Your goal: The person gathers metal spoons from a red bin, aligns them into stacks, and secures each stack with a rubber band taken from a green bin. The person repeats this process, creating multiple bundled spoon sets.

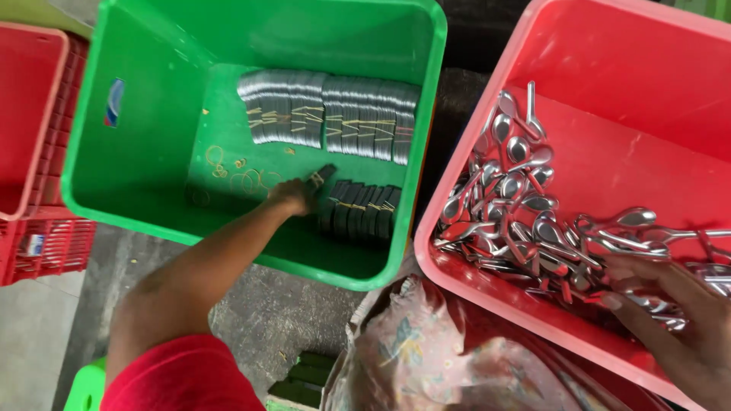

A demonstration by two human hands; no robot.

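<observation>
My left hand [293,194] reaches down into a green plastic tub [145,114] and grips a banded bundle of metal spoons [321,176] beside a row of like bundles [358,209] on the tub floor. More banded bundles [331,114] lie in a row at the tub's far side. Loose yellow rubber bands [236,173] are scattered left of the hand. My right hand [670,304] rests in a red plastic tub [609,53], fingers closed around loose metal spoons [525,198] from the heap there.
Red slatted crates [38,152] stand at the left. A patterned cloth [426,358] lies below the red tub. Grey concrete floor [251,304] shows between the tubs. A green object [87,384] sits at the bottom left corner.
</observation>
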